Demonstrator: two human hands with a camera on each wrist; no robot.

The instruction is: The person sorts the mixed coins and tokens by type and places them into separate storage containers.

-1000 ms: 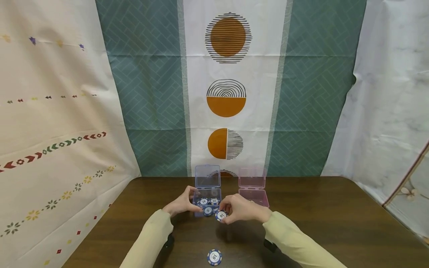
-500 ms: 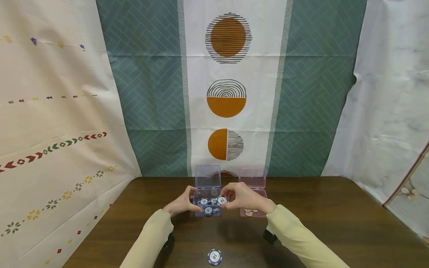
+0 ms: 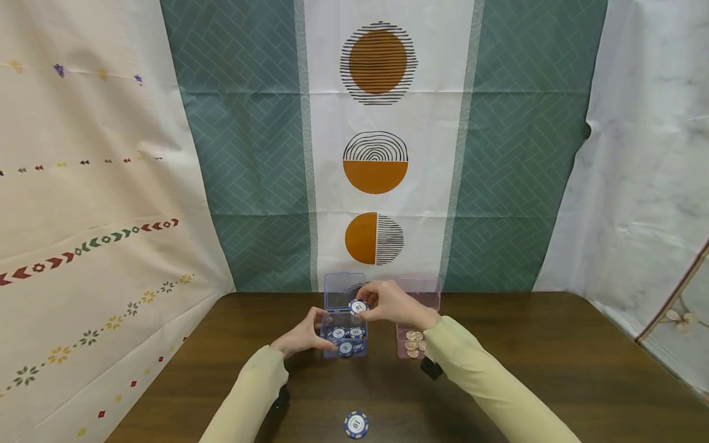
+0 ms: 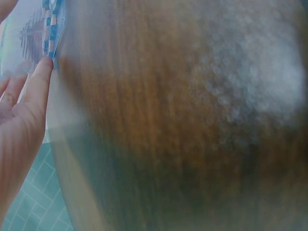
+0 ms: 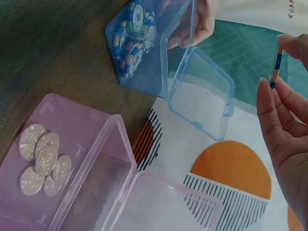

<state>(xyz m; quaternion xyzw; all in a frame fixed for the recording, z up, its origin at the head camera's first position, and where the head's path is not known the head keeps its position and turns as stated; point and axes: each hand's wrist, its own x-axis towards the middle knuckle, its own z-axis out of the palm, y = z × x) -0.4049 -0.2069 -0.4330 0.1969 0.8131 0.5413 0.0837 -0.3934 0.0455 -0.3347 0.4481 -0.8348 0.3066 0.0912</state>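
Observation:
My right hand (image 3: 394, 303) pinches a blue-and-white poker chip (image 3: 358, 307) between thumb and fingertips, raised above the blue see-through plastic box (image 5: 154, 67). The right wrist view shows this chip edge-on. Several like poker chips (image 3: 346, 349) lie inside the box, whose hinged lid (image 5: 204, 103) stands open. At the box's left side, my left hand (image 3: 301, 335) holds it, thumb at the front and fingers toward the back. Only part of that hand (image 4: 26, 110) shows in the left wrist view. One more poker chip (image 3: 356, 424) lies flat on the table nearer to me.
To the right of the blue box stands a pink see-through box (image 5: 79, 113), lid open, with several copper-coloured coins (image 5: 46, 160) in it. The brown wooden table (image 3: 526, 344) meets a patterned cloth (image 3: 498, 246) at its back edge.
My right hand has carried its chip from in front of the blue box up and back over it. More coins in the pink box show now. The left hand keeps its place.

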